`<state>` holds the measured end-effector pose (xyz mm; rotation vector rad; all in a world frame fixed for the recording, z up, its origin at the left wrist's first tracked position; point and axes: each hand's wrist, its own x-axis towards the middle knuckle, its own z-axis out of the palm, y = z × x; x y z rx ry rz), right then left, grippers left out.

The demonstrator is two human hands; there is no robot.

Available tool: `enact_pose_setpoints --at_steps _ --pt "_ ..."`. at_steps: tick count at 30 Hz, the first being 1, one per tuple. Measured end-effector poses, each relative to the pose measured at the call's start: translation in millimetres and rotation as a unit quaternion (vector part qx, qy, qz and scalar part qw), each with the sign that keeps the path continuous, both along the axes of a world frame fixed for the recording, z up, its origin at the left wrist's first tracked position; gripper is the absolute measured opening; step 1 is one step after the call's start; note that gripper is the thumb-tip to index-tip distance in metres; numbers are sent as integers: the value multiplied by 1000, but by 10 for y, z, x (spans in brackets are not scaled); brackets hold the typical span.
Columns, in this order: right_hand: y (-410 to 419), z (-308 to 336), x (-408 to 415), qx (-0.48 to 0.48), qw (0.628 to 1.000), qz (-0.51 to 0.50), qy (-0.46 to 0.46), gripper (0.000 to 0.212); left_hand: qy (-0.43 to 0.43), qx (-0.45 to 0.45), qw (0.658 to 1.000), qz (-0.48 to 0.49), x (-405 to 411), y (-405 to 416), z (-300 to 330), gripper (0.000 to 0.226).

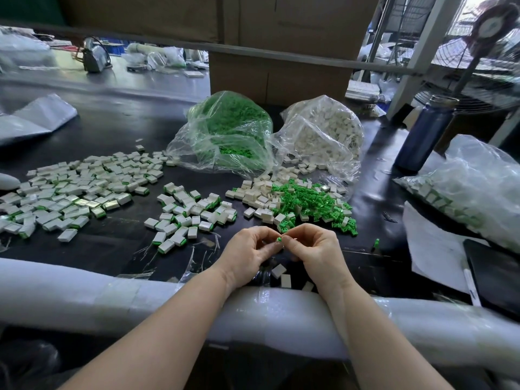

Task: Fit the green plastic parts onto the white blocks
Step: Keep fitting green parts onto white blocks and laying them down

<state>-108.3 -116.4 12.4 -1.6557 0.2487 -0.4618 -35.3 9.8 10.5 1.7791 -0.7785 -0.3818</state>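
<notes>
Head cam view: both hands meet just in front of the loose green pile (306, 204), left hand (247, 251) and right hand (315, 249) pinching one green part (279, 239) together. Spare white blocks (278, 271) lie right under them, finished ones (191, 209) left of the pile.

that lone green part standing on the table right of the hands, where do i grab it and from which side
Probably pinch the lone green part across its upper end, coming straight down from above. It stands roughly upright on the dark table, apart from the loose green pile, so its top is free. Its finer shape is too small to tell. Both the right hand and left hand are busy pinching another green part.
</notes>
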Motion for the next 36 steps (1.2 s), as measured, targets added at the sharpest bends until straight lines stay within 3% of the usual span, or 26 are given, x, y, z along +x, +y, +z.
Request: enact_pose_setpoints --at_steps 15,23,29,36 --pt "-7 -29 30 -54 998 -24 35 13 -10 25 999 21 2 6 -2 10" --pt "-51 -46 40 -90 988 -119 35 19 -12 -5 991 133 54 8 -49 17" --pt "-67 -76 46 -93 983 -143 60 20 -69 18 960 271 134 49 -69 20" --pt "-117 -109 62 -127 969 -196 84 21 -66 115 952 274 121 40 -51 40"
